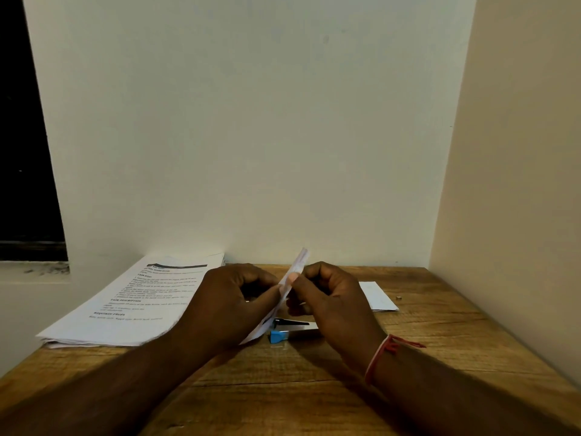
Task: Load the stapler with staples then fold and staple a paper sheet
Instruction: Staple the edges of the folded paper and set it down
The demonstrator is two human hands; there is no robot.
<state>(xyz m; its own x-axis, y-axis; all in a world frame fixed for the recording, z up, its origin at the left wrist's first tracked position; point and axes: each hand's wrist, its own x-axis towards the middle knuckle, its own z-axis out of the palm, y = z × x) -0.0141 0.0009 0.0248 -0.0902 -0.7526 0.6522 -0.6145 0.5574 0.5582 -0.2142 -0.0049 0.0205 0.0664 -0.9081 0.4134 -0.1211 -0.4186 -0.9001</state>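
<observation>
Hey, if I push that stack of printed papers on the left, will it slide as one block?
Probably not. The stack looks like loose sheets with uneven near edges, so the top sheets would likely slip ahead first. Lifted by one corner, it should sag rather than stay flat.

hands: left (232, 305) and right (327, 297) pinch folded sheet (295, 272) on edge | stapler (290, 330) on table (440, 357) beneath | paper stack (132, 303) left

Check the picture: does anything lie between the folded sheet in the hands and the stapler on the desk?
Nothing visible does. The left hand and right hand pinch the folded sheet just above the stapler; the printed stack lies aside, to the left.
</observation>
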